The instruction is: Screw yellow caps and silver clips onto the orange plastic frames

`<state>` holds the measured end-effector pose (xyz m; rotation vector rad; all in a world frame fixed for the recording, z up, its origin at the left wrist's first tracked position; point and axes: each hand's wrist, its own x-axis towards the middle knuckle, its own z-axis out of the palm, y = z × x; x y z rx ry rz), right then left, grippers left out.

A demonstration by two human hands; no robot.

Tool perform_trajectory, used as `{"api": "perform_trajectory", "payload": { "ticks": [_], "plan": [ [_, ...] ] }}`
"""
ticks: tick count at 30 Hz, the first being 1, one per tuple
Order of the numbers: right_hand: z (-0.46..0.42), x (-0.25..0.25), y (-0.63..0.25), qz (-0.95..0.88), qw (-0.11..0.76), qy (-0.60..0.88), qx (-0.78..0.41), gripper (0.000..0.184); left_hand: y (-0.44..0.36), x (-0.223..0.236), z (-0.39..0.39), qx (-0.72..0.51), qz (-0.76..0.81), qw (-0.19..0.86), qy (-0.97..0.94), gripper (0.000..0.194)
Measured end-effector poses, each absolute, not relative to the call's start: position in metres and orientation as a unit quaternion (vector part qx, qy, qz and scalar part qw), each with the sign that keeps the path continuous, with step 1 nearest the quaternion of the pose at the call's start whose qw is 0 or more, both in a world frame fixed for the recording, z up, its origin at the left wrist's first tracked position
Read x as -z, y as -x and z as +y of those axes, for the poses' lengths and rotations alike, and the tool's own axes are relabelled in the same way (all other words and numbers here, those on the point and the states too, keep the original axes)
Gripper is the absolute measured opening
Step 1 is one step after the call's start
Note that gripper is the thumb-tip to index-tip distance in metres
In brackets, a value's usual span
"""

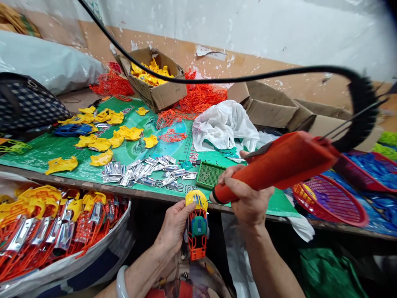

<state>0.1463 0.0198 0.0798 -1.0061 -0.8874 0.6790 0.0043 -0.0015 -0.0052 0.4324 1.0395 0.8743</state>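
My left hand [172,225] pinches a small toy car [198,227] with a yellow end, a green middle piece and an orange-red frame, held below the table edge. My right hand [252,200] is wrapped round a red electric screwdriver [279,167] with a thick black cord. The screwdriver's dark nose points left and sits just right of the car's yellow end; whether its bit touches the car cannot be made out. Beyond my hands, a green perforated tray [211,174] and a pile of shiny silver plates [149,171] lie on the green table.
Yellow car shells [107,138] lie across the left of the table. At the back stand a cardboard box [167,96] of yellow parts, orange-red frames [201,97] and a white cloth [223,126]. A sack [120,236] of assembled cars is at left, a red basket [328,200] at right.
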Motion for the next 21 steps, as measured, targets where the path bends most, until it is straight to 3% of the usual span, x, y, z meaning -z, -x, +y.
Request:
{"api": "perform_trajectory", "payload": {
  "ticks": [13, 21],
  "plan": [
    [0.085, -0.079, -0.197, -0.396, 0.774, 0.447, -0.211, 0.014, 0.018, -0.006, 0.003, -0.291, 0.429, 0.811, -0.272, 0.038],
    [0.117, -0.061, -0.208, -0.366, 0.769, 0.495, -0.171, 0.023, 0.022, 0.0, 0.009, -0.313, 0.447, 0.8, -0.249, 0.033]
  ]
}}
